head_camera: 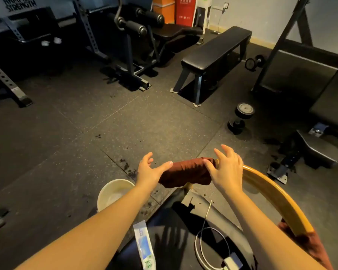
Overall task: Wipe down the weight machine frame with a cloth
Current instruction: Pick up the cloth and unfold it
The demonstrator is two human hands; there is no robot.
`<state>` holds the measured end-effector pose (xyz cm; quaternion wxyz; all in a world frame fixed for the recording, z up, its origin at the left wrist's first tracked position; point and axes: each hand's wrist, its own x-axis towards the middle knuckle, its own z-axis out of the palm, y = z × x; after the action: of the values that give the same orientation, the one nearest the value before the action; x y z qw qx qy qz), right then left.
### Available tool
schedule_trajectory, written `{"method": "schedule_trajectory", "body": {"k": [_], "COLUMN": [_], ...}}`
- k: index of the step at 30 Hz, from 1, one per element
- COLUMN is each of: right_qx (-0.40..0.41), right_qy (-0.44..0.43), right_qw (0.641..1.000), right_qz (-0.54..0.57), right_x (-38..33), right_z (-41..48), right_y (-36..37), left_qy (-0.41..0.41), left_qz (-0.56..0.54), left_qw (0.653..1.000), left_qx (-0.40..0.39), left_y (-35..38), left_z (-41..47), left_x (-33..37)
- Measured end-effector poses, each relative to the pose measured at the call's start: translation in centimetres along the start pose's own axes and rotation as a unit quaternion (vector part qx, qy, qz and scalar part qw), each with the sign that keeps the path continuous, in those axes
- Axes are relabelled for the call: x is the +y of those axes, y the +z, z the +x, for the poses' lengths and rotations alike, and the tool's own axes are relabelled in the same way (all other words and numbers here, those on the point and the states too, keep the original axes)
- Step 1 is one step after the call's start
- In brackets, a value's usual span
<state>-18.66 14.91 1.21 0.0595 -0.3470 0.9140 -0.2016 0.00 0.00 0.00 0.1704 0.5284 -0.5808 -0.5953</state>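
Note:
A dark red cloth (185, 173) is draped over the top of a curved wooden chair back (271, 193) just in front of me. My left hand (149, 170) is at the cloth's left end, fingers spread, its thumb lying on the cloth. My right hand (225, 168) is at the cloth's right end with fingers spread and its thumb touching the fabric. Neither hand is curled round the cloth. The weight machine frame (133, 55), dark steel with padded rollers, stands across the floor at the back.
A pale bucket (113, 192) sits on the rubber floor at my lower left. A black flat bench (217, 55) stands ahead on the right, with dumbbells (240, 117) beside it. A rack upright (6, 80) is at the left. A white packet (144, 246) and a cable (207, 240) lie on the chair seat.

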Motion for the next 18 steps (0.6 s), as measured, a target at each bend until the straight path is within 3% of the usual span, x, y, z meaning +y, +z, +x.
{"method": "schedule_trajectory", "body": {"k": [4, 9, 14, 18], "right_qx": [-0.004, 0.06, 0.088, 0.038], "right_qy": [-0.04, -0.07, -0.012, 0.014], "right_qw": [0.996, 0.993, 0.996, 0.999], "right_qz": [-0.076, -0.069, -0.012, -0.035], "right_x": [1.3, 1.9, 0.5, -1.4], "right_z": [0.6, 0.8, 0.1, 0.5], "right_y": [1.7, 3.3, 3.6, 2.1], "left_qy": [0.02, 0.027, 0.0, 0.001], "left_qz": [0.064, 0.065, 0.092, 0.131], "left_qw": [0.997, 0.997, 0.996, 0.991], "left_qx": [-0.036, -0.016, 0.014, 0.011], "left_y": [0.2, 0.7, 1.6, 0.8], "left_z": [1.6, 2.0, 1.4, 1.1], "left_x": [-1.5, -2.2, -1.8, -0.8]}}
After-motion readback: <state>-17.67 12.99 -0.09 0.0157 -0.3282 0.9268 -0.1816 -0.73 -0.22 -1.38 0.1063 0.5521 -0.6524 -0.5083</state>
